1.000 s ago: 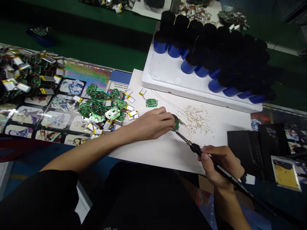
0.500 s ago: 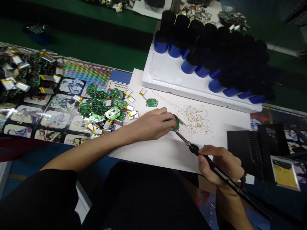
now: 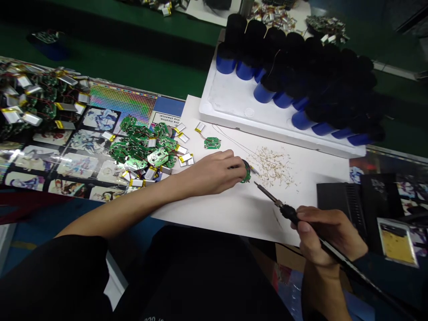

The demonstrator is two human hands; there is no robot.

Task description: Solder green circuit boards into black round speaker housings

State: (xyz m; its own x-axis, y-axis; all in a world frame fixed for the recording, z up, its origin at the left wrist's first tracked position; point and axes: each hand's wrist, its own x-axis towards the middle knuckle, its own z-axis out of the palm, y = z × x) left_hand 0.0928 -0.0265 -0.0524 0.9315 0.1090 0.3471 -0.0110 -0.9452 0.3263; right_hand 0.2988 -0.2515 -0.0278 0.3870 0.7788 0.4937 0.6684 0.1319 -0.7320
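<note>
Your right hand (image 3: 329, 234) had drawn the soldering iron (image 3: 289, 213) back from the round green circuit board (image 3: 246, 173) (its tip now hung just clear), fingers closed around the handle. Your left hand (image 3: 210, 174) pinched the board, with pale flecks (image 3: 272, 167) just beyond it.

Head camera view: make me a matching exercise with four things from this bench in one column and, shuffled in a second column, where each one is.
Things:
1. Soldering iron
2. Small round green circuit board
3. Blue-and-black cylinders
4. Pale scraps

Places:
A. Standing on a white foam tray
B. Scattered on a white sheet
C. Gripped in the right hand
D. Pinched by the left hand

Pairs: 1-C, 2-D, 3-A, 4-B
</note>
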